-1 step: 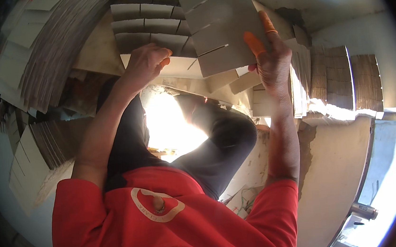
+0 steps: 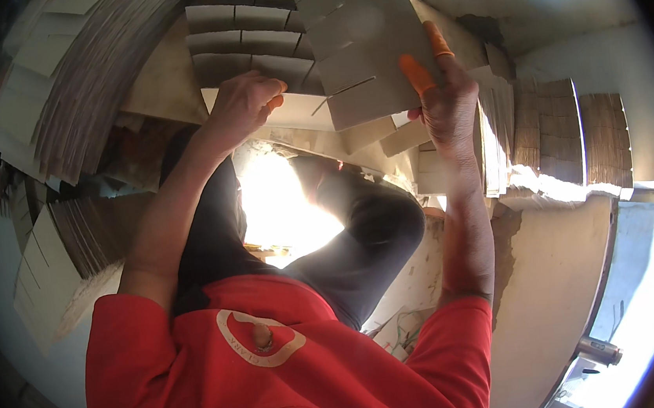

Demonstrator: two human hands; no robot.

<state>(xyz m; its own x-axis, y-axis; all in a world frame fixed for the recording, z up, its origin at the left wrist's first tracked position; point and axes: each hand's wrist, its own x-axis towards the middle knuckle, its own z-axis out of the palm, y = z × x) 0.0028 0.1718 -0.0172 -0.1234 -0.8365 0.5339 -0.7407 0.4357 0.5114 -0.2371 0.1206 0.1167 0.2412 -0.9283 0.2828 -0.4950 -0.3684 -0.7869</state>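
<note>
My right hand (image 2: 447, 102) grips a grey cardboard sheet (image 2: 366, 39) with a row of slots along its left side, tilted up at the top centre. Orange finger covers sit on two of that hand's fingers. To its left is a cardboard divider grid (image 2: 264, 43) made of crossed strips. My left hand (image 2: 243, 106) is closed in a pinch at the grid's near strip, an orange cover on a fingertip. The sheet's lower left edge overlaps the grid's right side in view; whether its slots engage the strips I cannot tell.
Tall stacks of cardboard strips (image 2: 110, 75) stand at the upper left, with more slotted sheets (image 2: 41, 263) below. Several bundles of cardboard (image 2: 560, 130) line the right side. Bright light glares between my legs (image 2: 279, 201). A metal cylinder (image 2: 599, 351) lies at the lower right.
The slotted sheet and my right hand have shifted very slightly left. The divider grid has edged a little to the right. My left hand keeps its pinch.
</note>
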